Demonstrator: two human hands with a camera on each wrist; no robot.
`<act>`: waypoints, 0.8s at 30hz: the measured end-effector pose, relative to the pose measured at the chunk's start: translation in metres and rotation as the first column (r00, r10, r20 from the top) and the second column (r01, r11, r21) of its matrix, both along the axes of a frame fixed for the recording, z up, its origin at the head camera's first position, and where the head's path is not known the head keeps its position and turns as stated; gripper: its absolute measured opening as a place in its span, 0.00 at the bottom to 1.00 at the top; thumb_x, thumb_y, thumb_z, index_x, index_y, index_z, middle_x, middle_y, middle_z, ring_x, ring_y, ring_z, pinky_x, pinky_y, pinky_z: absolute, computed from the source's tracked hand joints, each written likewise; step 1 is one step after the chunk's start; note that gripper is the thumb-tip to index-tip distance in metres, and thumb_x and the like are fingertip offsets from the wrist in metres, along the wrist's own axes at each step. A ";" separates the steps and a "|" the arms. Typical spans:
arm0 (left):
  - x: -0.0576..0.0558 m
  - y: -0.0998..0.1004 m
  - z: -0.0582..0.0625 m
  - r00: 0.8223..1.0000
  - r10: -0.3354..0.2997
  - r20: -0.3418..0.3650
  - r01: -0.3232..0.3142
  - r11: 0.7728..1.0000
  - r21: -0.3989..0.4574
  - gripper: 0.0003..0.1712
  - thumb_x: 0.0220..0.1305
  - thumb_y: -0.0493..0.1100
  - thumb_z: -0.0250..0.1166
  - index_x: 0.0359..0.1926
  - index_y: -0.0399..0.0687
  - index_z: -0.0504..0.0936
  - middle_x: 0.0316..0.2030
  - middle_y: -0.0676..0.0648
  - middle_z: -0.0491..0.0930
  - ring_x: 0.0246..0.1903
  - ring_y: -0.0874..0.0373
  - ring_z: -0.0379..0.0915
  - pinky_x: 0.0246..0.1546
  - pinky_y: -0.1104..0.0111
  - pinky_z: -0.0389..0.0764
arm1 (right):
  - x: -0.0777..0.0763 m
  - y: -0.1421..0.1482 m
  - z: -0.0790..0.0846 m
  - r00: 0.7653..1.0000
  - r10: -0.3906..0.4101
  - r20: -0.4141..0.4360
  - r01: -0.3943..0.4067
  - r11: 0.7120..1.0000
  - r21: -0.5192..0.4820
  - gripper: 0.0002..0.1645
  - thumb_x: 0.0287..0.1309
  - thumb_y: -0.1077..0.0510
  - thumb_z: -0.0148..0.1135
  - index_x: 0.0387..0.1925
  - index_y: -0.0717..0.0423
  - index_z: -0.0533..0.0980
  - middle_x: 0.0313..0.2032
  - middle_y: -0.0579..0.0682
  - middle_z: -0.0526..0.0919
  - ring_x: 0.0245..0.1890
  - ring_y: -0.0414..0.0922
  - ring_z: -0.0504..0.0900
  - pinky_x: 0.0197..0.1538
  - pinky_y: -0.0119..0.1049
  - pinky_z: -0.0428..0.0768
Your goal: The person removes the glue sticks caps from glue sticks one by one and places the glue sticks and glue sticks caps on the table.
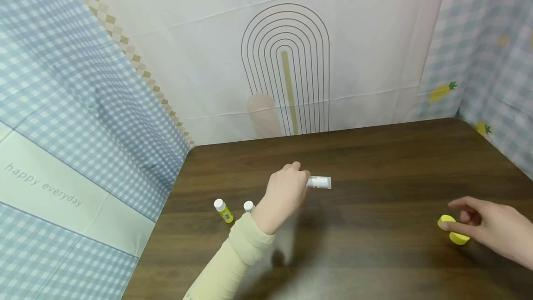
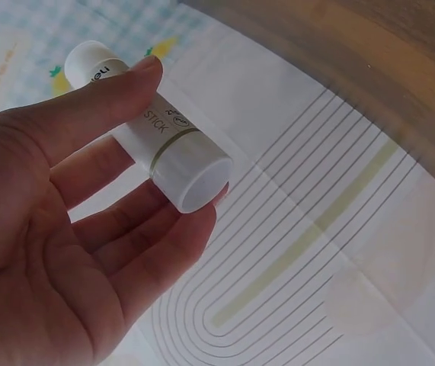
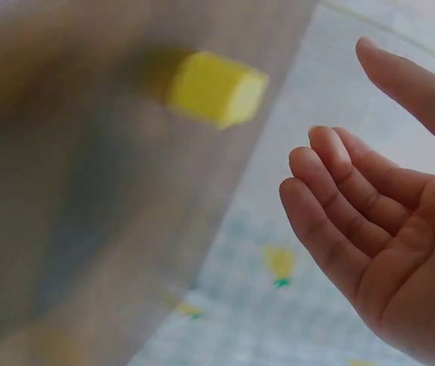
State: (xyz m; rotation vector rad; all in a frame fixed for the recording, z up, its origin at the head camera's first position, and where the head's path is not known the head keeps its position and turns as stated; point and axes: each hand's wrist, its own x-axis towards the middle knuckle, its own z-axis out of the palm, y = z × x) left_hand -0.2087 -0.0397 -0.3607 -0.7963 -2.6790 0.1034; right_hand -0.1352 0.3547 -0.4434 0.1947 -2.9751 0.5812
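My left hand (image 1: 287,189) grips a white glue stick (image 1: 319,182), held above the table with its end pointing right. In the left wrist view the thumb lies across the glue stick (image 2: 167,130) and the fingers curl beneath it. My right hand (image 1: 487,223), at the table's right side, has nothing between its fingers. In the right wrist view a short yellow thing (image 3: 215,90) with a pale end lies apart from that hand (image 3: 377,221). From the head the thumb crosses in front of the yellow thing (image 1: 459,238), hiding its middle; its kind is unclear.
On the brown wooden table (image 1: 374,165), a yellow-and-white glue stick (image 1: 225,212) stands at the left. Beside it a white cap (image 1: 249,206) shows, its lower part hidden by the left arm. Printed cloth (image 1: 366,50) hangs behind the table, checked cloth (image 1: 104,105) at the left.
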 end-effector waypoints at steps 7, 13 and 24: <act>0.007 0.006 -0.002 0.999 -0.009 -0.046 0.010 1.000 0.005 0.07 0.51 0.44 0.78 0.32 0.53 0.88 0.27 0.52 0.76 0.26 0.57 0.76 0.19 0.67 0.77 | -0.025 -0.057 0.039 0.988 0.155 0.015 -0.154 0.985 -0.072 0.29 0.58 0.41 0.71 0.49 0.59 0.80 0.32 0.39 0.76 0.28 0.33 0.71 0.30 0.33 0.72; 0.009 0.012 -0.005 0.997 -0.026 -0.073 0.025 1.000 -0.009 0.08 0.52 0.45 0.78 0.31 0.52 0.87 0.27 0.51 0.76 0.26 0.58 0.76 0.20 0.68 0.77 | -0.043 -0.106 0.058 0.963 0.260 -0.078 -0.268 0.954 -0.136 0.26 0.57 0.41 0.72 0.50 0.54 0.81 0.39 0.41 0.82 0.38 0.40 0.79 0.39 0.38 0.79; 0.011 0.017 -0.005 0.995 -0.049 -0.091 0.047 0.999 -0.024 0.08 0.53 0.46 0.77 0.33 0.52 0.87 0.27 0.51 0.78 0.25 0.58 0.76 0.21 0.69 0.77 | -0.063 -0.162 0.067 0.917 0.373 -0.139 -0.397 0.882 -0.253 0.21 0.54 0.45 0.76 0.44 0.51 0.82 0.36 0.40 0.82 0.37 0.41 0.80 0.41 0.42 0.80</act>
